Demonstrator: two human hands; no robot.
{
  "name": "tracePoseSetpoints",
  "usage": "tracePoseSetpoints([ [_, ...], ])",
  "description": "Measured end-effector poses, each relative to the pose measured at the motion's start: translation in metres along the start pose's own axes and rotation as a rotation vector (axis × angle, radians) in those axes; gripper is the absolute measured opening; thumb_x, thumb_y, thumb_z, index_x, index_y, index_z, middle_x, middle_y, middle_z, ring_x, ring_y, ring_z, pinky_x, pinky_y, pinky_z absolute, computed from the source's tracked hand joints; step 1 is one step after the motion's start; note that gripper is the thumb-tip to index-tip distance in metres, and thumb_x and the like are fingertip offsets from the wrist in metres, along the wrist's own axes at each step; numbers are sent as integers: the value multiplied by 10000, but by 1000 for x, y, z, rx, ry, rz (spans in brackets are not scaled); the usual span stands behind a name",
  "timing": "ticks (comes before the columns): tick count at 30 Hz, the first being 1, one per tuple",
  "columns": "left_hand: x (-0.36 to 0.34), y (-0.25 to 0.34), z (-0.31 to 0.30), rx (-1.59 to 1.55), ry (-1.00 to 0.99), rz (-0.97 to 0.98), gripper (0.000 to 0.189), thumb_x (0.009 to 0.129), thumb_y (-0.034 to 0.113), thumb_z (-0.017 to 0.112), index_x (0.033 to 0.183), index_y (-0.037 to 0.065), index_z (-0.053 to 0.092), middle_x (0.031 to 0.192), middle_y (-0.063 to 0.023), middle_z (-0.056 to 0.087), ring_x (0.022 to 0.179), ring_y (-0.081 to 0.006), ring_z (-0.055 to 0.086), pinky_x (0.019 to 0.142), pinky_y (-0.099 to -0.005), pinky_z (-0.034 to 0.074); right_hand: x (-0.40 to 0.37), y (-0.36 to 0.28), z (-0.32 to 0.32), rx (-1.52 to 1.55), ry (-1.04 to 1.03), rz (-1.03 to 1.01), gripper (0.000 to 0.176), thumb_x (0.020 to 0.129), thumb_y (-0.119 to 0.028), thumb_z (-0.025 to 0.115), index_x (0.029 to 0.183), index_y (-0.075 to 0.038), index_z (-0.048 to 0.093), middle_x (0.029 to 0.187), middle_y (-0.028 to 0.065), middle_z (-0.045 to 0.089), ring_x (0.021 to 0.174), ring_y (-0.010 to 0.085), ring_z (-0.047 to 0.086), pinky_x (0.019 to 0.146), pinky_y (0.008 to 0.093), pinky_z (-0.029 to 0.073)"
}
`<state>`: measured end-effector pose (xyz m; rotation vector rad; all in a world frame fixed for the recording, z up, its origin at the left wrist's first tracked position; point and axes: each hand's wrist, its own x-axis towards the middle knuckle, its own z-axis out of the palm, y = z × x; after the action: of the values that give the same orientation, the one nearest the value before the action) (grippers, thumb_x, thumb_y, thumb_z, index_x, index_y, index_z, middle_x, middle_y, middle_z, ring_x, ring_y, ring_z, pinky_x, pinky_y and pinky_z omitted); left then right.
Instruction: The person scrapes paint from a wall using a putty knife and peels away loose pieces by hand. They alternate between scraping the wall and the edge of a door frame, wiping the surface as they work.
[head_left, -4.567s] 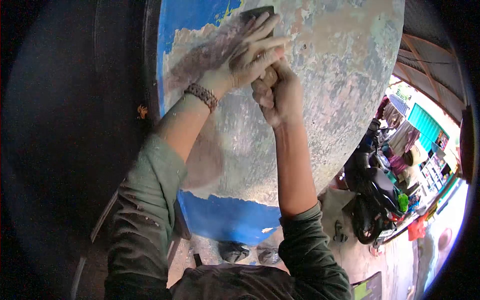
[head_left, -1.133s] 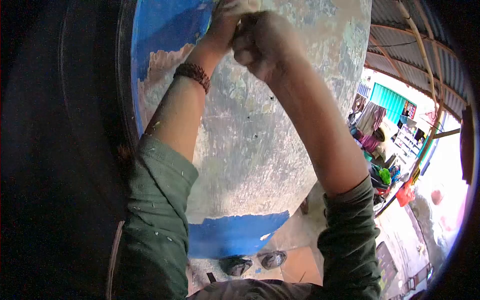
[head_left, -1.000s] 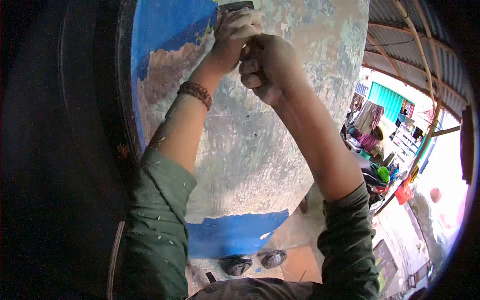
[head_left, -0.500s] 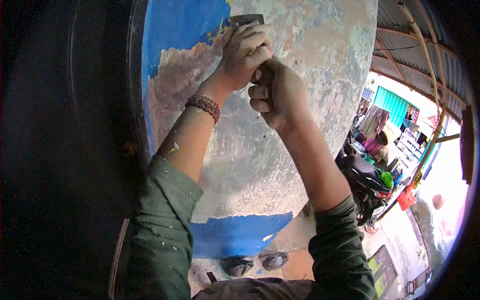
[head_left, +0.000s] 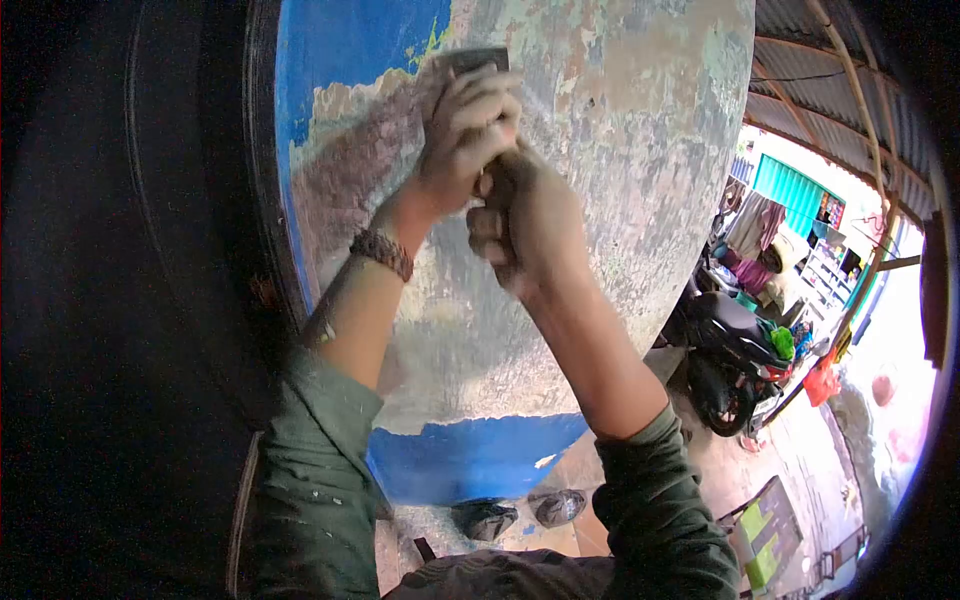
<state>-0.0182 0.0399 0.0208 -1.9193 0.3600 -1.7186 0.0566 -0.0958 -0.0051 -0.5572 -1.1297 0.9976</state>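
right hand (head_left: 540, 215): closed round scraper (head_left: 490, 60)
left hand (head_left: 470, 130): laid over it, grip unclear
step: seemingly scraping wall (head_left: 500, 345)
next: needs firm pressure

Bracelet (head_left: 381, 253): was brown, braided | left sleeve (head_left: 320, 470), below bracelet: was green, creased, pale-flecked | right sleeve (head_left: 655, 500), rightward of bracelet: was dark green, bunched

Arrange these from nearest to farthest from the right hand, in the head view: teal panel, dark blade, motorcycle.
1. Dark blade, by the left hand.
2. Motorcycle, at the picture's right.
3. Teal panel, upper right, in the background.
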Motion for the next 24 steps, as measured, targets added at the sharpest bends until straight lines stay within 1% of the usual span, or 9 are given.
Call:
tracePoseSetpoints([
  [4, 7, -1, 5, -224, -11, -290, 88, 798, 79, 617, 840, 61, 542, 976, -94, 620, 1132, -326, 572, 965, -467, 401, 10, -9, -2, -163, -19, -51, 150, 986, -191, 390, 1060, -133, 507, 715, -22, 446, 458, 57, 379, 355, 202, 259],
  [5, 6, -32, 19, -27, 117, 96, 123, 782, 72, 634, 855, 56, 537, 972, -101, 621, 1136, -321, 570, 957, -463, 405, 12, -15, 0, -164, -12, -46, 150, 986, -191, 390, 1060, -133, 507, 715, -22, 446, 458, 57, 379, 355, 202, 259],
  [8, 19, 0, 1, -273, 7, -530, 129, 762, 78, 642, 831, 55, 536, 960, -102, 619, 1136, -330, 571, 964, -449, 408, 5, -27, 10, -157, 2, -20, 132, 979, -186, 398, 1004, -139, 519, 706, -26, 454, 467, 50, 385, 353, 200, 262],
  [10, 9, -10, 7, 59, 14, 110, 119, 748, 84, 642, 808, 56, 542, 961, -104, 618, 1136, -343, 568, 961, -447, 416, 2, -20, 3, -144, 28, 9, 122, 976, -182, 403, 983, -135, 516, 705, -26, 458, 468, 49, 385, 353, 199, 260],
  [13, 20, -25, 13, -14, 84, 148, 96, 747, 91, 627, 789, 62, 545, 962, -103, 616, 1125, -347, 571, 954, -449, 423, 16, -29, 4, -164, 41, 18, 118, 968, -173, 411, 920, -120, 505, 695, -21, 464, 466, 53, 377, 355, 200, 255],
  [14, 27, -25, 13, -222, 55, -248, 91, 742, 93, 618, 770, 60, 538, 927, -99, 617, 1110, -348, 582, 940, -453, 432, 28, -34, 7, -121, 1, -9, 124, 967, -174, 413, 903, -121, 505, 691, -19, 463, 463, 55, 376, 356, 200, 251],
  [15, 41, -38, 8, -21, 123, 142, 114, 727, 97, 621, 782, 57, 530, 946, -97, 622, 1086, -347, 592, 932, -451, 433, 34, -37, 11, -82, -40, -33, 132, 967, -176, 415, 886, -121, 504, 688, -16, 462, 459, 57, 375, 356, 201, 248],
  [17, 40, -35, 8, -115, 69, -188, 139, 726, 95, 618, 822, 61, 523, 997, -97, 625, 1077, -340, 590, 928, -447, 431, 31, -41, 15, -89, -39, -33, 147, 963, -174, 423, 849, -115, 494, 677, -12, 458, 440, 58, 362, 355, 205, 238],
  [24, 14, -22, 23, 247, 105, 39, 101, 757, 151, 608, 789, 72, 553, 1000, -92, 653, 1028, -343, 617, 913, -446, 447, 10, -39, -5, -95, 13, 67, 174, 969, -192, 408, 843, -100, 485, 672, -12, 440, 422, 50, 312, 338, 204, 206],
])
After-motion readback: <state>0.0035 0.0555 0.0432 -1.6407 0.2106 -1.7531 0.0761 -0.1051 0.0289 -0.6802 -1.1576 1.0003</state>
